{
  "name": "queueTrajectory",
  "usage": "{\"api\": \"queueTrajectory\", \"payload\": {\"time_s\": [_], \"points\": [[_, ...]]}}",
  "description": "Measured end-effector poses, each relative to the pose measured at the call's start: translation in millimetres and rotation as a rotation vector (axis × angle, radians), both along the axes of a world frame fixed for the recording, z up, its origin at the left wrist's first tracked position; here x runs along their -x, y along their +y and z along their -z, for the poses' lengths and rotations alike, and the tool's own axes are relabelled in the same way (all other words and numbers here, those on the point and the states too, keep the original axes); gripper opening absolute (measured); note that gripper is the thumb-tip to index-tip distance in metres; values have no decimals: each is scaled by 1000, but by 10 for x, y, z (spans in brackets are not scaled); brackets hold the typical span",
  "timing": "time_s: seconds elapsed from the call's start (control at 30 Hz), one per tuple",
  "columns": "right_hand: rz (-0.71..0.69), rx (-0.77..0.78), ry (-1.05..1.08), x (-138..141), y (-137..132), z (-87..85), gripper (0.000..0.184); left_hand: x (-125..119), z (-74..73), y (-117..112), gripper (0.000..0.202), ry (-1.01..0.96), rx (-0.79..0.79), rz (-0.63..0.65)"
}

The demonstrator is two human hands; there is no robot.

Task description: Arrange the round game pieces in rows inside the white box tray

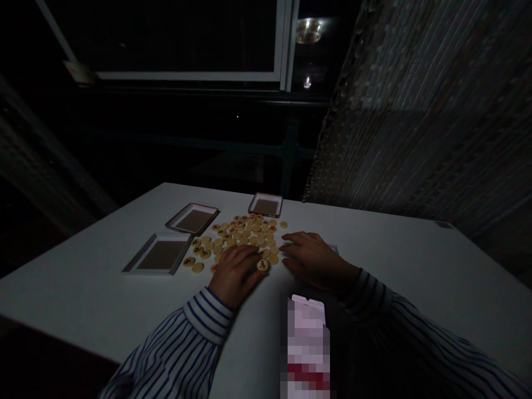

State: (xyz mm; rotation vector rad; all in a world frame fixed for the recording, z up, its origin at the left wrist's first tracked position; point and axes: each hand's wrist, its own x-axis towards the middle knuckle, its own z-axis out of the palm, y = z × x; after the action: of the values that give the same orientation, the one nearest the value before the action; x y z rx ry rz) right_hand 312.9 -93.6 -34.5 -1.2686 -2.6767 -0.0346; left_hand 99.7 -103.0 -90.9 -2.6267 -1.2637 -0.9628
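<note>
Several round wooden game pieces (245, 235) with red or black characters lie scattered on a white table (103, 293). My left hand (235, 272) rests palm down on the near edge of the pile, fingers bent over the pieces, with one piece (262, 265) right beside its fingertips. My right hand (311, 257) lies flat on the table at the right of the pile, fingers stretched toward the pieces. Both arms wear blue-striped sleeves.
Three shallow box trays sit round the pile: one at the near left (160, 255), one behind it (193, 218), a small one at the back (266, 205). A dark window and a patterned curtain (415, 111) stand beyond the table. The room is dim.
</note>
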Motion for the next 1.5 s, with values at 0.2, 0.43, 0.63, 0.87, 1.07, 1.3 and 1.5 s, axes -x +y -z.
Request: {"api": "queueTrajectory", "payload": {"time_s": [0.2,0.43,0.63,0.87,1.07,1.3,1.5], "points": [[12,-4,35,-87,-22,-25,31,-80,-63,-18,30,15,9,0],[20,-8,67,-194,-16,-62,32,-193,-141,-11,29,23,17,23],[18,2,77,-265,26,-60,31,-297,-214,20,30,30,12,38],[52,6,115,-351,51,-40,33,-408,-250,67,28,9,15,52],[85,33,131,-416,52,-45,33,-477,-240,102,28,14,34,49],[89,42,153,-454,54,-45,32,-586,-288,150,26,-15,20,76],[101,32,162,-487,53,-55,32,-677,-305,208,26,-25,12,80]]}}
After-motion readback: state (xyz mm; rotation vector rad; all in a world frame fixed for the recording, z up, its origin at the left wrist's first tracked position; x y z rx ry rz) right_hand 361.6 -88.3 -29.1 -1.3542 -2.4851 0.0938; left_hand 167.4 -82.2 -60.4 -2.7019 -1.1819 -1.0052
